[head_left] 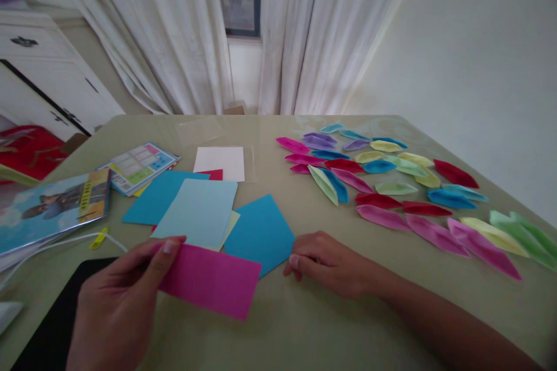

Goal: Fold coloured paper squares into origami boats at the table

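Observation:
A magenta rectangle of paper (213,281) is pinched at its left end between the thumb and fingers of my left hand (126,295), raised above the table at the front. My right hand (326,264) rests on the table with its fingers curled in, beside the right corner of a blue sheet of paper (261,237); nothing shows in it. Left of that sheet lies a pale blue sheet (195,208) over another blue sheet (161,194). Many folded paper pieces (383,165), pointed at both ends and in several colours, spread across the right side.
White paper (220,162) lies behind the sheets, near a clear plastic sleeve (200,130). Printed booklets (141,167) and a picture book (52,203) lie at the left, with a white cable (47,240) and a black mat (56,307) nearer me. Curtains hang beyond the table (256,127).

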A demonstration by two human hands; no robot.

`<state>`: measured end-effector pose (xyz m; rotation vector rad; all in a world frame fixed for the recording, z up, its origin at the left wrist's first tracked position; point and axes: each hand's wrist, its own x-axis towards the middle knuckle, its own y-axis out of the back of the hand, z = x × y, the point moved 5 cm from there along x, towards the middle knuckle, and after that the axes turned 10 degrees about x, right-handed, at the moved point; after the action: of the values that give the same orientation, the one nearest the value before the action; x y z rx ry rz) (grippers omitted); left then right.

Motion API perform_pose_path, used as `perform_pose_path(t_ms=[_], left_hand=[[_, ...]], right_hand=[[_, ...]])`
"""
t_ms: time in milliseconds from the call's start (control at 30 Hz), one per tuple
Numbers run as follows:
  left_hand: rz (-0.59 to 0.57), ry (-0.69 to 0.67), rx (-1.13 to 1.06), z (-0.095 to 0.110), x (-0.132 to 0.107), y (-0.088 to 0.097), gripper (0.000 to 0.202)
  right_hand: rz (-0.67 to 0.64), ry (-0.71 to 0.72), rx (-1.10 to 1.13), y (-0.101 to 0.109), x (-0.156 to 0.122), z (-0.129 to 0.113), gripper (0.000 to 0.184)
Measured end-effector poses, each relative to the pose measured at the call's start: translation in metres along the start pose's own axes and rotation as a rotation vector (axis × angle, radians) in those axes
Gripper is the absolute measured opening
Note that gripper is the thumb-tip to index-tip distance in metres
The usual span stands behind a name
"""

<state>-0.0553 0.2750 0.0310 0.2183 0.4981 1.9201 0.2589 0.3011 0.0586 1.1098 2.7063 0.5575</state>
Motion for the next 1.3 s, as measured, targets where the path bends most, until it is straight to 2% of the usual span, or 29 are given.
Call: perform_pose_path(t_ms=[33, 67, 100, 133, 167, 200, 233, 300, 333, 400, 433, 500, 533, 567, 633, 700, 733, 867, 933, 1067, 1233, 1300], left_hand=[[-0.008, -0.021, 0.035, 0.004, -0.005, -0.004, 0.038], [-0.128, -0.061, 0.037, 0.010, -0.013, -0.015, 0.036], [-0.243, -0.111, 0.015, 0.017, -0.023, -0.028, 0.033], [-0.324, -0.149, -0.015, 0.023, -0.034, -0.039, 0.030], [-0.392, -0.167, -0.042, 0.027, -0.043, -0.049, 0.028], [-0.435, -0.185, -0.057, 0.030, -0.050, -0.055, 0.027], [-0.452, -0.185, -0.062, 0.032, -0.054, -0.059, 0.027], [-0.389, -0.180, -0.040, 0.030, -0.052, -0.056, 0.029], [-0.291, -0.187, -0.014, 0.028, -0.047, -0.050, 0.029], [-0.142, -0.274, 0.098, 0.024, -0.037, -0.041, 0.027], [-0.138, -0.377, 0.190, 0.024, -0.035, -0.044, 0.024], [-0.271, -0.689, 0.384, 0.022, -0.038, -0.060, 0.021], [-0.343, -0.854, 0.506, 0.019, -0.043, -0.071, 0.028], [-0.336, -0.951, 0.616, 0.014, -0.045, -0.078, 0.036], [-0.262, -1.016, 0.719, 0.009, -0.045, -0.083, 0.043], [-0.206, -0.915, 0.635, 0.010, -0.042, -0.079, 0.040], [-0.223, -0.816, 0.534, 0.011, -0.041, -0.076, 0.039], [-0.529, -0.333, 0.084, 0.011, -0.050, -0.082, 0.038], [-0.637, -0.211, 0.033, 0.010, -0.058, -0.089, 0.033], [-0.735, -0.153, 0.041, 0.009, -0.057, -0.088, 0.036], [-0.737, -0.148, 0.063, 0.014, -0.038, -0.072, 0.035], [-0.716, -0.097, -0.021, 0.013, -0.034, -0.072, 0.034]], right_hand=[[0.080, 0.012, -0.025, 0.001, 0.000, -0.002, 0.056], [0.142, 0.031, -0.043, 0.000, -0.001, -0.006, 0.054], [0.150, 0.039, -0.059, -0.006, -0.002, -0.010, 0.053], [0.111, 0.064, -0.059, -0.015, -0.002, -0.014, 0.060], [0.028, 0.081, -0.055, -0.026, -0.003, -0.017, 0.057], [-0.068, 0.078, -0.067, -0.036, -0.004, -0.019, 0.046], [-0.107, 0.071, -0.090, -0.042, -0.005, -0.020, 0.045], [-0.115, 0.063, -0.085, -0.043, -0.006, -0.018, 0.045], [-0.078, 0.052, -0.069, -0.039, -0.006, -0.016, 0.046], [0.111, -0.015, 0.043, -0.022, -0.005, -0.007, 0.051], [0.245, -0.067, 0.134, -0.012, -0.005, 0.000, 0.053], [0.449, -0.147, 0.356, -0.001, -0.006, 0.014, 0.055], [0.491, -0.164, 0.466, -0.001, -0.006, 0.020, 0.055], [0.497, -0.170, 0.558, -0.004, -0.004, 0.025, 0.055], [0.486, -0.175, 0.665, -0.013, -0.002, 0.032, 0.052], [0.493, -0.175, 0.729, -0.023, -0.002, 0.036, 0.049], [0.491, -0.170, 0.754, -0.027, -0.001, 0.036, 0.047], [0.409, -0.136, 0.775, -0.044, 0.001, 0.031, 0.043], [0.399, -0.131, 0.729, -0.046, 0.000, 0.030, 0.051], [0.419, -0.156, 0.654, -0.041, -0.004, 0.039, 0.063], [0.393, -0.131, 0.693, -0.035, -0.004, 0.042, 0.068], [0.425, -0.126, 0.722, -0.035, -0.001, 0.043, 0.065]])
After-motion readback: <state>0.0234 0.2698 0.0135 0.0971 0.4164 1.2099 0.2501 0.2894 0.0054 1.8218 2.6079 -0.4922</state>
